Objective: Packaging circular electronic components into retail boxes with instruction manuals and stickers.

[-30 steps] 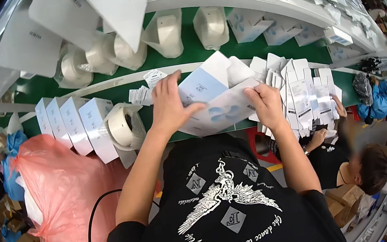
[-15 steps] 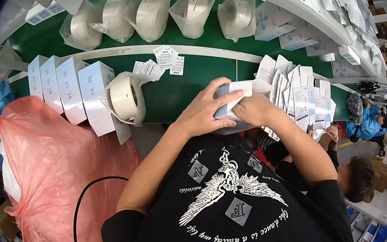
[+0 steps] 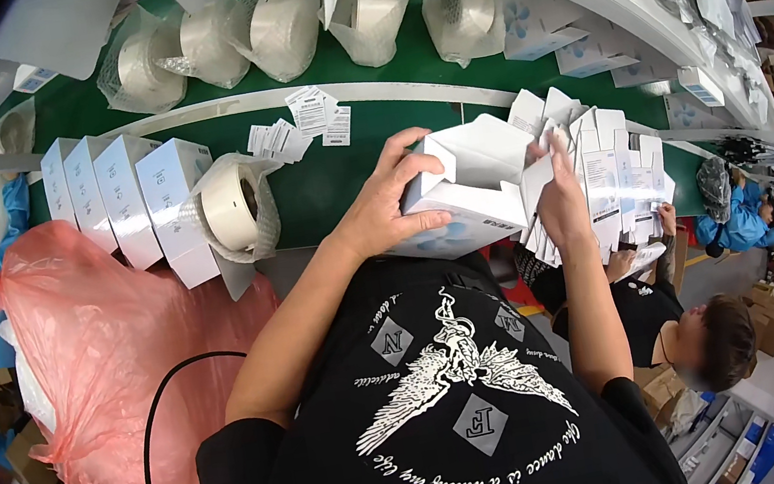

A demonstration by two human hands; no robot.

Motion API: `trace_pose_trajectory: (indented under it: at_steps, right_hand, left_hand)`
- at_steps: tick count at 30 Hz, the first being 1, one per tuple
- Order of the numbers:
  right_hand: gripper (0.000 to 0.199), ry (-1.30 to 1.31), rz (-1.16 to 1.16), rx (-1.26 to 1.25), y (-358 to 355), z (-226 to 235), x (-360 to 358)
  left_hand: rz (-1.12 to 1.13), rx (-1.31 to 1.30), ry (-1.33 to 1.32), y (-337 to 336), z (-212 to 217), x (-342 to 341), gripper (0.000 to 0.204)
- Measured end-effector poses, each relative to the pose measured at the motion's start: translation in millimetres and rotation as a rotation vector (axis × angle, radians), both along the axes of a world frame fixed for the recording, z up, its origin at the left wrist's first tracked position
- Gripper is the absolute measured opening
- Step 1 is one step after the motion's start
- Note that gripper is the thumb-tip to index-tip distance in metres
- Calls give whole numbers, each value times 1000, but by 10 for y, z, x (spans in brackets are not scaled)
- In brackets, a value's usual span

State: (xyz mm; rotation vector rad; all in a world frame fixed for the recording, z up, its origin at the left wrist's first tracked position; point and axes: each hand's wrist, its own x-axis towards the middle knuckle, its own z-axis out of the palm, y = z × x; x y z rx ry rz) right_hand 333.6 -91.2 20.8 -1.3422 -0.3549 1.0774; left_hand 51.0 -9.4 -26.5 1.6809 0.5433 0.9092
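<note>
A white carton (image 3: 469, 214) with a pale blue printed pattern stands open-topped in front of my body, its end flaps spread and its inside visible. My left hand (image 3: 393, 202) grips its left side, thumb on the near wall and fingers over the far edge. My right hand (image 3: 562, 194) is at the carton's right end, beside a raised flap, with its fingers stretched upward and slightly blurred. Just right of that hand, a stack of flat folded cartons (image 3: 604, 172) leans on the green bench (image 3: 328, 190).
A bubble-wrapped roll (image 3: 235, 208) and several upright white boxes (image 3: 174, 205) stand at left. Small printed labels (image 3: 311, 112) lie behind. More wrapped rolls (image 3: 283, 30) line the back shelf. A pink plastic bag (image 3: 123, 365) bulges at left; another person (image 3: 674, 328) is at right.
The carton has been opened out from a narrower folded form and now shows its hollow inside. My right hand has moved right, away from my left hand, which keeps its hold.
</note>
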Motion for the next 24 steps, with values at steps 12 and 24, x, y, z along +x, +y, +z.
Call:
trace_pose_trajectory:
  at_steps: [12,24]
  right_hand:
    - [40,-315,537,-131,228,-146,174]
    - [23,-550,557,153,1018,-478,110]
  left_hand:
    - [57,-19,-21,184,-106,504,62]
    - [291,-47,39,420,-158,455,60]
